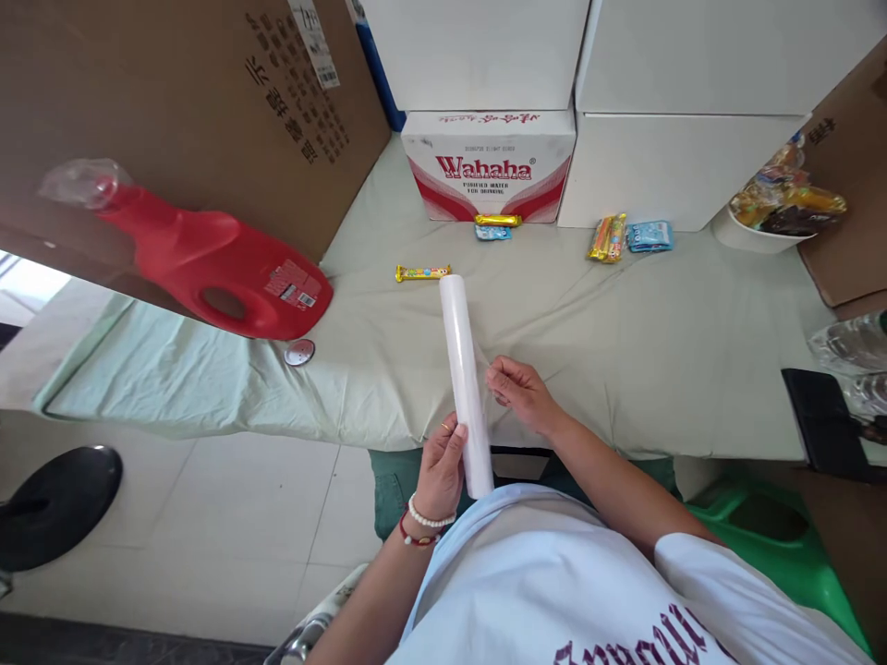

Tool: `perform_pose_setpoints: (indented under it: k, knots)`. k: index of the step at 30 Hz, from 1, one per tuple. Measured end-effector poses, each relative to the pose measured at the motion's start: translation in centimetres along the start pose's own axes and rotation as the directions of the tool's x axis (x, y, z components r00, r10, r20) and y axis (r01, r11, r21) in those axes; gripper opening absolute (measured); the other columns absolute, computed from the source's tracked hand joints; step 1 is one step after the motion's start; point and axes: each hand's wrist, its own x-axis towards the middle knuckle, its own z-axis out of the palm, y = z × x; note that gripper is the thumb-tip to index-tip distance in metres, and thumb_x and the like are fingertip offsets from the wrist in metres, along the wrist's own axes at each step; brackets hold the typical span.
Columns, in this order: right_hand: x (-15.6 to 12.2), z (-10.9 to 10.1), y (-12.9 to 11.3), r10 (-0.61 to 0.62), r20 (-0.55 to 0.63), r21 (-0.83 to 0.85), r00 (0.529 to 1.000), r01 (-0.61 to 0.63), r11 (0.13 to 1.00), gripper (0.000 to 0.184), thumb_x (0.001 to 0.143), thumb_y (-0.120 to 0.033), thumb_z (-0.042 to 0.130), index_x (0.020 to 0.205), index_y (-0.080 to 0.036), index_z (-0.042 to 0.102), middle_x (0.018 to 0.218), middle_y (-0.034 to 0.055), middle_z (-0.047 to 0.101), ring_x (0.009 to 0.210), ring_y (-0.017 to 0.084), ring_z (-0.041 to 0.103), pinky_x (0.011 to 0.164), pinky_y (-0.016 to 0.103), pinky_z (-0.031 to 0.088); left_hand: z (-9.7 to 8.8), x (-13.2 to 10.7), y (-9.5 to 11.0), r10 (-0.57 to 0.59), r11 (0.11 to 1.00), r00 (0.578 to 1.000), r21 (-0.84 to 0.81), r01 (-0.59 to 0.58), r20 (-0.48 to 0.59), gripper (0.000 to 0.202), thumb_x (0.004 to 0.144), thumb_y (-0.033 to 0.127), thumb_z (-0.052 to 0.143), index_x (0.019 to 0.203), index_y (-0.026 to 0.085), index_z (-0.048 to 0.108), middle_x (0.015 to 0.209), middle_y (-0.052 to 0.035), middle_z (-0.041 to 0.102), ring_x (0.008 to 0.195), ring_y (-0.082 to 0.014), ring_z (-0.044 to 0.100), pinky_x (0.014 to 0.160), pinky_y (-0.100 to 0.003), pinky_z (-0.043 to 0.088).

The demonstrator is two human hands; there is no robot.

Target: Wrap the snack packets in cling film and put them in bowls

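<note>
My left hand (442, 469) is closed around the near end of a white roll of plastic film (463, 360), which points away from me over the table edge. My right hand (518, 392) sits just right of the roll with fingers pinched at the film's loose edge. A red detergent jug (208, 260) lies on its side at the left, its neck covered in clear plastic. A small round silver lid (299, 352) rests beside it.
A pale green cloth (624, 323) covers the table. Candy bars (422, 272) and snack packets (608, 237) lie near a Wahaha box (489, 164) and white boxes. A bowl of snacks (776, 208) stands far right. A large cardboard box (194, 83) leans at left.
</note>
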Motion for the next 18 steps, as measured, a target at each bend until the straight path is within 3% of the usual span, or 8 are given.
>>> perform_pose_setpoints:
  k: [4,8,10,13,15,18]
  knots:
    - [-0.5,0.0,0.1,0.017,0.015,0.091,1.0,-0.018,0.996,0.047,0.086,-0.057,0.073,0.066,-0.023,0.048,0.056,-0.0072,0.037,0.05,0.009,0.026,0.049,0.026,0.022,1.2,-0.5,-0.4,-0.113,0.962,0.991,-0.241,0.126,0.068,0.05,0.076,0.06,0.081,0.104,0.019,0.075,0.093,-0.0057,0.073,0.088,-0.0213,0.066,0.082,-0.034,0.053]
    - [-1.1,0.4,-0.1,0.05,0.11,0.061,0.993,-0.057,0.997,0.046,0.088,-0.057,0.07,0.065,-0.024,0.046,0.054,-0.0071,0.039,0.046,0.01,0.03,0.047,0.026,0.027,2.7,0.1,0.5,-0.162,0.925,0.975,-0.322,0.203,0.152,0.061,0.08,0.075,0.069,0.105,0.019,0.074,0.096,-0.0076,0.074,0.092,-0.0233,0.067,0.084,-0.037,0.055]
    - [-1.5,0.5,-0.4,0.042,0.154,-0.03,0.987,-0.038,0.999,0.046,0.089,-0.059,0.069,0.065,-0.024,0.048,0.057,-0.0053,0.043,0.05,0.012,0.036,0.05,0.027,0.032,3.2,0.9,1.2,-0.164,0.912,0.979,-0.359,0.196,0.12,0.064,0.08,0.079,0.067,0.103,0.02,0.072,0.093,-0.0058,0.072,0.089,-0.0219,0.067,0.078,-0.035,0.055]
    - [-2.2,0.1,-0.9,-0.029,0.163,-0.192,0.986,0.061,0.979,0.048,0.091,-0.058,0.067,0.063,-0.023,0.051,0.06,-0.0031,0.046,0.057,0.013,0.039,0.057,0.029,0.033,3.7,2.1,1.8,-0.139,0.934,0.99,-0.328,0.143,0.034,0.056,0.072,0.067,0.083,0.096,0.02,0.065,0.081,0.0002,0.067,0.076,-0.0152,0.063,0.068,-0.028,0.05]
    - [-2.9,-0.7,-0.9,-0.075,0.119,-0.244,0.99,0.102,0.964,0.048,0.093,-0.057,0.065,0.062,-0.022,0.052,0.061,-0.0025,0.046,0.058,0.013,0.039,0.058,0.03,0.032,3.8,2.6,1.9,-0.146,0.962,0.989,-0.234,0.144,0.008,0.053,0.07,0.059,0.089,0.092,0.02,0.06,0.074,0.004,0.062,0.066,-0.0107,0.057,0.063,-0.025,0.046]
    - [-3.7,-2.1,-0.5,-0.113,-0.053,-0.185,0.992,0.101,0.978,0.044,0.092,-0.051,0.067,0.062,-0.023,0.052,0.058,-0.0033,0.043,0.054,0.013,0.035,0.055,0.029,0.027,3.6,2.7,2.1,-0.122,0.973,0.992,-0.196,0.117,-0.012,0.056,0.069,0.058,0.091,0.093,0.021,0.056,0.074,0.0055,0.062,0.064,-0.0088,0.056,0.063,-0.023,0.045]
